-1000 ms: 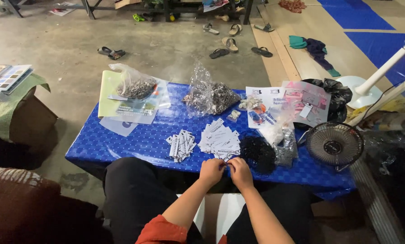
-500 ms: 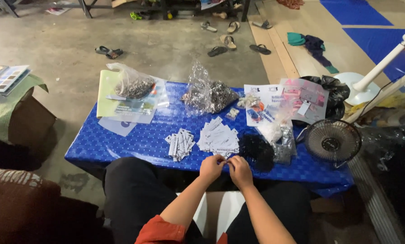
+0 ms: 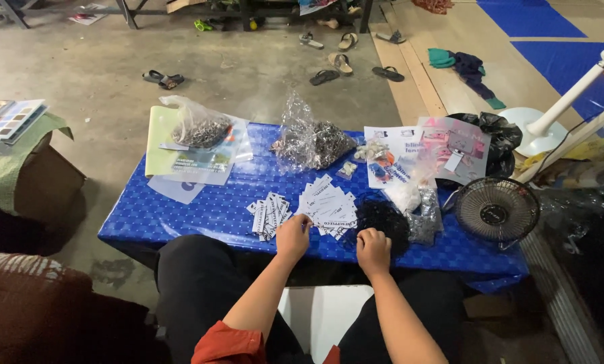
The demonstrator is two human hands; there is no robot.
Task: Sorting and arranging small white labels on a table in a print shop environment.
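My left hand (image 3: 292,236) rests at the near edge of a low blue table (image 3: 180,216), its fingers touching the edge of a fanned pile of white printed cards (image 3: 329,205). A second, smaller batch of cards (image 3: 269,214) lies just left of it. My right hand (image 3: 373,251) is curled at the table's edge, touching a heap of small black items (image 3: 381,219). Whether it holds one of them is hidden by the fingers.
Two clear bags of small dark parts (image 3: 197,128) (image 3: 312,143) sit at the back of the table with printed sheets (image 3: 396,158). A small black fan (image 3: 496,210) stands at the right end. A black bag (image 3: 497,138), sandals (image 3: 162,79) and a white stand (image 3: 551,125) lie on the floor.
My hands were together at the table's near edge; they have now parted, the left reaching onto the white cards and the right onto the black heap.
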